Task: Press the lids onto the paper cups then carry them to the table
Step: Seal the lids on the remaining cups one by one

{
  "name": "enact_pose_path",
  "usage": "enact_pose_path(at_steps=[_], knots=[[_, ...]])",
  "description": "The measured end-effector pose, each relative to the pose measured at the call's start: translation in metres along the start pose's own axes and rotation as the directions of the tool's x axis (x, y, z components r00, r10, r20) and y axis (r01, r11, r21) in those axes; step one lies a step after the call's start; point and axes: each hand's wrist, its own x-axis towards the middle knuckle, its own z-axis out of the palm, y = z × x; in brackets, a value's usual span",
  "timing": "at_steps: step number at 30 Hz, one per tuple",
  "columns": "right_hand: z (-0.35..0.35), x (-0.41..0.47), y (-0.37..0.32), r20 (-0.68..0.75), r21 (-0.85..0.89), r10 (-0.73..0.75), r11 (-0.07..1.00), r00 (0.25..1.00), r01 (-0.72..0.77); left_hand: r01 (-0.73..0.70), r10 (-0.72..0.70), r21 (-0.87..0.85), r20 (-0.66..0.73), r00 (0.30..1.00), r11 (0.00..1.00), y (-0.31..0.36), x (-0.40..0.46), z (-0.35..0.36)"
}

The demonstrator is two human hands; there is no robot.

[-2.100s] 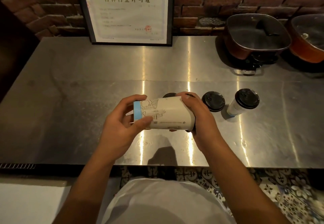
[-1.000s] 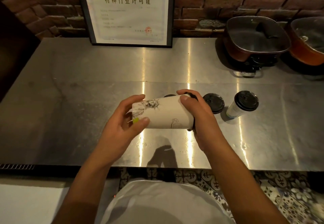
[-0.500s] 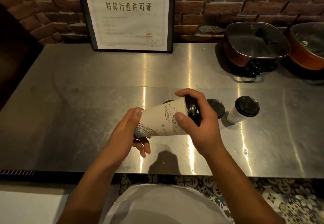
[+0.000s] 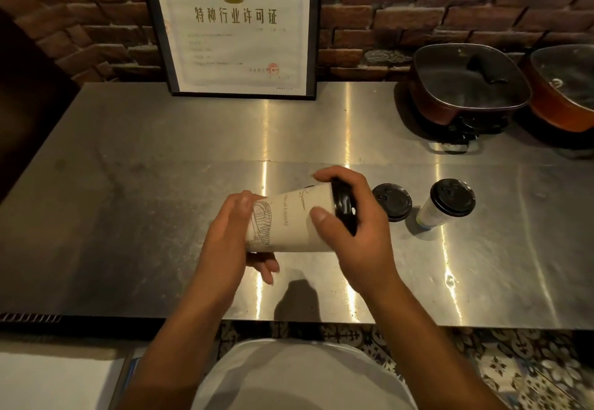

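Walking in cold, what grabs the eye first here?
Two hands hold a white paper cup sideways above the steel counter: the left hand at its base, the right hand gripping its black lid. Behind, a framed certificate leans against the brick wall.

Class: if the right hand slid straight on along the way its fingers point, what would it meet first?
Nothing nearby: the right hand points up-left; beyond the cup it grips lies bare counter, probably.

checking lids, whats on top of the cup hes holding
A black lid caps the held paper cup, gripped by the right hand. Its far rim is hidden by fingers; the seal can't be judged.
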Motion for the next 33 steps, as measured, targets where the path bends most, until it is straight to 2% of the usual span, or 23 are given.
enact_pose_path(at_steps=[2, 4, 7, 10, 13, 14, 16, 18, 19, 21, 22, 24, 26, 27, 30, 32, 33], knots=[[-0.001, -0.002, 0.005, 0.041, -0.114, -0.099, 0.988, 0.994, 0.103, 0.118, -0.119, 0.004, 0.062, 0.991, 0.993, 0.002, 0.003, -0.004], [-0.003, 0.000, 0.005, 0.060, -0.087, -0.048, 0.995, 0.997, 0.053, 0.136, -0.137, 0.025, 0.086, 0.987, 0.990, 0.004, 0.003, -0.007], [-0.005, 0.008, -0.001, 0.055, 0.092, 0.205, 0.974, 0.977, -0.209, -0.049, 0.046, 0.102, 0.034, 0.998, 0.994, 0.003, 0.002, -0.008], [-0.005, 0.015, -0.002, 0.109, 0.226, 0.514, 0.821, 0.851, -0.524, -0.242, 0.238, 0.160, 0.047, 0.970, 0.957, 0.003, -0.002, -0.002], [-0.004, 0.017, 0.002, 0.141, 0.247, 0.609, 0.742, 0.781, -0.623, -0.283, 0.301, 0.193, -0.075, 0.951, 0.940, -0.001, -0.007, 0.007], [-0.002, 0.016, 0.001, 0.138, 0.219, 0.597, 0.760, 0.791, -0.612, -0.289, 0.316, 0.202, -0.116, 0.942, 0.936, -0.003, -0.007, 0.008], [0.000, 0.013, -0.001, 0.113, 0.143, 0.483, 0.857, 0.868, -0.496, -0.238, 0.265, 0.162, -0.166, 0.950, 0.958, -0.006, -0.005, 0.008], [-0.001, 0.008, -0.002, 0.100, 0.030, 0.243, 0.969, 0.965, -0.247, -0.049, 0.039, -0.070, -0.140, 0.989, 0.996, -0.005, 0.000, 0.006], [-0.002, 0.005, -0.001, 0.115, -0.060, 0.124, 0.991, 0.986, -0.118, 0.081, -0.097, -0.197, -0.077, 0.992, 0.977, -0.004, 0.001, 0.006], [-0.003, 0.001, 0.002, 0.172, -0.236, -0.008, 0.971, 0.985, 0.049, 0.265, -0.267, -0.311, 0.035, 0.963, 0.913, -0.003, 0.004, 0.004], [-0.004, 0.001, 0.002, 0.186, -0.265, -0.022, 0.962, 0.982, 0.071, 0.295, -0.293, -0.305, 0.051, 0.955, 0.906, -0.003, 0.005, 0.003], [-0.005, 0.003, 0.002, 0.167, -0.187, 0.018, 0.982, 0.986, 0.014, 0.232, -0.231, -0.255, 0.035, 0.972, 0.939, -0.006, 0.005, 0.001], [-0.006, 0.008, 0.000, 0.111, 0.003, 0.169, 0.985, 0.979, -0.170, 0.066, -0.065, -0.157, 0.010, 0.998, 0.985, -0.009, 0.003, -0.002], [-0.005, 0.011, -0.001, 0.086, 0.093, 0.280, 0.953, 0.956, -0.287, -0.032, 0.034, -0.092, 0.012, 0.999, 0.995, -0.010, 0.001, -0.003], [-0.005, 0.018, -0.002, 0.094, 0.278, 0.567, 0.774, 0.818, -0.569, -0.282, 0.282, 0.088, 0.009, 0.959, 0.955, -0.010, -0.003, 0.000], [-0.006, 0.021, 0.000, 0.126, 0.349, 0.642, 0.685, 0.756, -0.640, -0.375, 0.388, 0.178, -0.043, 0.921, 0.910, -0.014, -0.004, 0.002], [-0.006, 0.021, 0.000, 0.133, 0.346, 0.650, 0.677, 0.748, -0.650, -0.385, 0.407, 0.198, -0.080, 0.910, 0.901, -0.016, -0.005, 0.002]])
